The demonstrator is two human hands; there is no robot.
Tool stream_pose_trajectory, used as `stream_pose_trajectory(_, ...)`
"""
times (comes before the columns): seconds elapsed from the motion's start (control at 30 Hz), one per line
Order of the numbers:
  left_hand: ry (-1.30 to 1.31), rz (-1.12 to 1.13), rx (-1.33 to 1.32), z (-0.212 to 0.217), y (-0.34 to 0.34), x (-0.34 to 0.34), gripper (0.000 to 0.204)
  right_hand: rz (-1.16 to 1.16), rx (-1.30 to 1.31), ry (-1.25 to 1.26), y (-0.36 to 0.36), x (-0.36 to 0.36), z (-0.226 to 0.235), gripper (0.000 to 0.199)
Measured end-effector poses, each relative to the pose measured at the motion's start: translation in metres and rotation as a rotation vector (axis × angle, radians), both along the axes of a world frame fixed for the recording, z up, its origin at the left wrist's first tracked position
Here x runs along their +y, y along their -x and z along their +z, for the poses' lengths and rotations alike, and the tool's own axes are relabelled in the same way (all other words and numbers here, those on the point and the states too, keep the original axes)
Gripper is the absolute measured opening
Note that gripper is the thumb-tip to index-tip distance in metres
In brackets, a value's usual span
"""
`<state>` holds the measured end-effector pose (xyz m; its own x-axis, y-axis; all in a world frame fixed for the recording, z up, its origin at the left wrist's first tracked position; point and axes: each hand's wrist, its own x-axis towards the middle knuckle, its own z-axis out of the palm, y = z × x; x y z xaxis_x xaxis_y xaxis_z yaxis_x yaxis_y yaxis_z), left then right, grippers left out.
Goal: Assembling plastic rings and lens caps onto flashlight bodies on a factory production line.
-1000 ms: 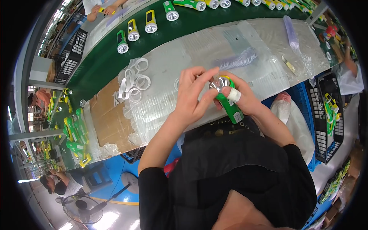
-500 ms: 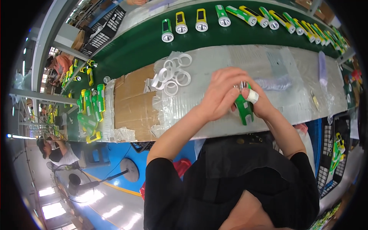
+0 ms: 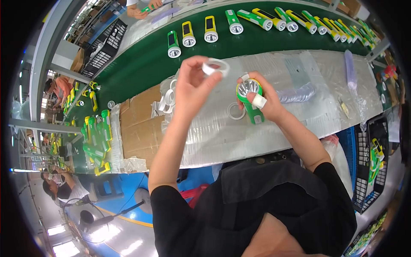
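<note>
Green torch (image 3: 251,99) gripped in the right hand (image 3: 262,101), fingers wrapped around its body, one finger bound with white tape. Chunky green plastic casing, round silvery reflector at the head, no lens ring fitted over it. Head tilted up toward the camera and slightly away from the person, long axis running from the reflector down and toward the body, tail end low near the surface (image 3: 299,128). Held just above the clear plastic sheet covering that surface. White ring (image 3: 215,67) pinched between thumb and fingertips of the left hand (image 3: 195,88), raised to the left of the torch and a little higher, apart from it. Another white ring (image 3: 236,111) lying flat on the sheet just left of the torch's body. Heap of more white rings (image 3: 168,97) further left of the torch, beside a sheet of cardboard (image 3: 139,128). Beyond the torch, a green belt (image 3: 141,64) carrying a row of finished green and yellow torches (image 3: 205,30), heads facing the person.
</note>
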<state>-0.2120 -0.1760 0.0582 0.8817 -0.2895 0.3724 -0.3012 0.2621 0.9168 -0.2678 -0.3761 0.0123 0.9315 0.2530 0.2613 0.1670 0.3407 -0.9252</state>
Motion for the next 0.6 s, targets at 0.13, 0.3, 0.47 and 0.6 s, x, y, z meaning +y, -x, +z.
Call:
stream_pose_trajectory(0.13,-0.128,0.036,-0.269,0.01,0.037,-0.021,0.035,0.0,-0.062,0.031,0.003,-0.004,0.001,0.047)
stream_pose_trajectory(0.3,-0.614,0.17,-0.706,0.014,0.043,-0.02,0.028,-0.02,-0.218,0.056,0.004,-0.001,0.002,0.041)
stream_pose_trajectory(0.47,-0.652,0.156,-0.733,0.019,0.045,-0.02,0.034,0.003,-0.186,0.082,0.006,-0.013,-0.002,0.05)
stream_pose_trajectory(0.6,-0.707,0.12,-0.697,0.025,0.05,-0.024,0.037,-0.013,-0.152,-0.086,0.011,-0.022,0.022,0.05)
